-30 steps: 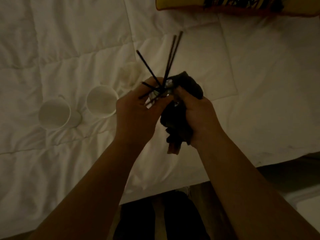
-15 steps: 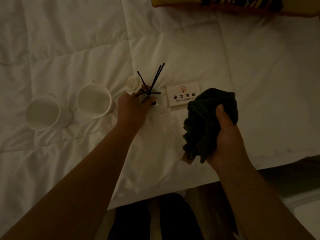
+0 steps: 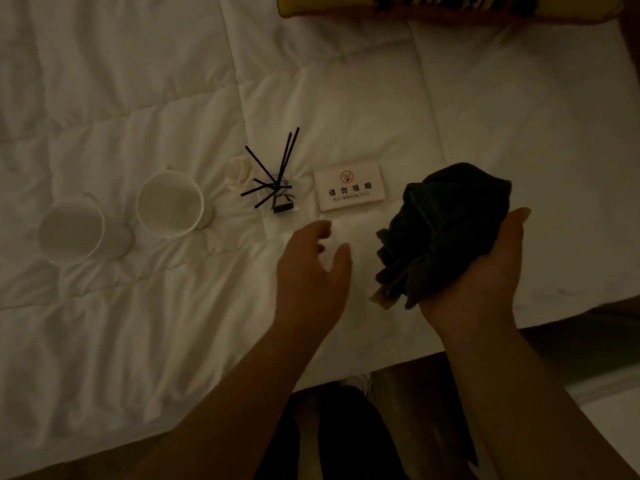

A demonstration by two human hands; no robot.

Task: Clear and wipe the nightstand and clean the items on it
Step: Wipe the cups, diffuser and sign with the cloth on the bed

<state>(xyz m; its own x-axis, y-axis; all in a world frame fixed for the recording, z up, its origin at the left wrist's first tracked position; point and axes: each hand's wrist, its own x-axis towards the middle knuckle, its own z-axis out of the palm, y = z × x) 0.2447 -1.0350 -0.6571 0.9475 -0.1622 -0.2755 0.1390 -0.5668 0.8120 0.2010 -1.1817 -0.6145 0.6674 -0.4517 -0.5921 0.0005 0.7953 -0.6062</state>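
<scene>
My right hand [image 3: 485, 271] cupped a bunched dark green cloth [image 3: 446, 230], fingers [image 3: 516, 220] wrapped round it. My left hand [image 3: 311, 271] hovered empty, fingers [image 3: 320, 227] loosely spread, above the white quilted bed [image 3: 485, 133]. Just beyond them stood the small glass diffuser with black reeds [image 3: 278, 183] and the white no-smoking card [image 3: 349, 185]; further left sat two white ceramic cups [image 3: 169, 202].

right hand [image 3: 485, 271] gripping cloth [image 3: 446, 230], left hand [image 3: 311, 271] empty
</scene>
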